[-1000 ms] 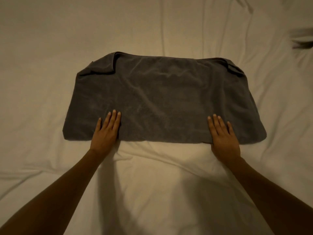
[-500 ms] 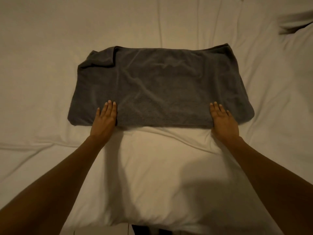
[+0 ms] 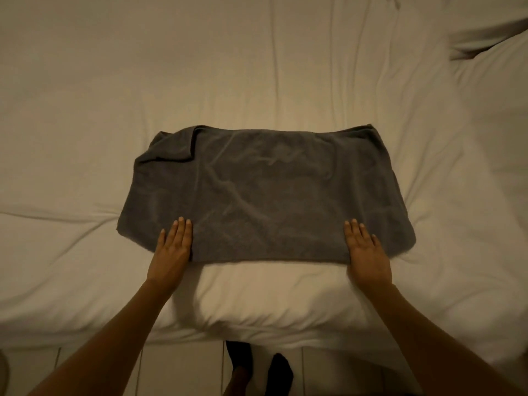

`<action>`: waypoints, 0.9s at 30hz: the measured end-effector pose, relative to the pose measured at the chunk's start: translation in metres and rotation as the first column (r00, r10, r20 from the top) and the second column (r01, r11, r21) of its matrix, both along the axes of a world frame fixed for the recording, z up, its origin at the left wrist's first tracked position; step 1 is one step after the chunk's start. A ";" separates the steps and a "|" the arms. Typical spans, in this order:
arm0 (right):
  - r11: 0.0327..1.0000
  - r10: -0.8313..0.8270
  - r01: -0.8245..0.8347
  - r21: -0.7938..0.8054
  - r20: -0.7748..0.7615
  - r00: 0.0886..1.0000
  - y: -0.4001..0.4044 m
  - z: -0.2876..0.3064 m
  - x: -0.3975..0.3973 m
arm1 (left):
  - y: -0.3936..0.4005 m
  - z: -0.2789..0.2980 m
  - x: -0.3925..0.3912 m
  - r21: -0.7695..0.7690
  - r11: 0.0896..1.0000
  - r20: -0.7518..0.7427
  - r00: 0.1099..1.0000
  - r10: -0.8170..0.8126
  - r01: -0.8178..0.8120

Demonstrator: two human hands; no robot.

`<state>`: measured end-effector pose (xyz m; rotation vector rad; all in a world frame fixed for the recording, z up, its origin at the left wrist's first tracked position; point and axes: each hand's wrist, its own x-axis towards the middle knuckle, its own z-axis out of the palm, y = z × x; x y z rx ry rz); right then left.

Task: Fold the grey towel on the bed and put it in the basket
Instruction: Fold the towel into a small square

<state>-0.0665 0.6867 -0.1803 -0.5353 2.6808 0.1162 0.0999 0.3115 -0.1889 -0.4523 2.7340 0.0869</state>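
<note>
A dark grey terry towel (image 3: 265, 192), folded, lies on the white-sheeted bed (image 3: 257, 67); left hand (image 3: 171, 250) and right hand (image 3: 368, 252) press flat on the towel's near edge.

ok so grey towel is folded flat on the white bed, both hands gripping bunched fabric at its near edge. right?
Not quite. The head view shows both hands flat, not gripping: the left hand and right hand lie with straight fingers on the near edge of the grey towel, with no fabric bunched in them. The rest holds: the towel is folded and lies flat on the white bed.
</note>
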 end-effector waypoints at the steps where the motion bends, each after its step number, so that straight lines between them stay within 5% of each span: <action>1: 1.000 0.002 -0.002 0.000 0.003 1.000 0.004 -0.002 0.010 | 0.005 0.002 0.010 0.000 1.000 -0.008 1.000 0.011 -0.011; 9: 0.998 0.012 -0.007 -0.067 0.070 0.998 0.029 -0.019 0.064 | 0.038 0.000 0.073 -0.011 0.998 0.034 0.998 0.058 -0.058; 14: 0.999 0.021 -0.015 -0.043 0.154 0.988 0.025 -0.027 0.056 | 0.035 -0.008 0.067 -0.016 0.999 0.167 0.985 0.047 -0.045; 27: 0.998 0.009 0.003 -0.066 0.175 0.984 -0.027 0.017 0.078 | -0.025 0.046 0.055 -0.058 0.998 0.191 0.981 0.013 -0.001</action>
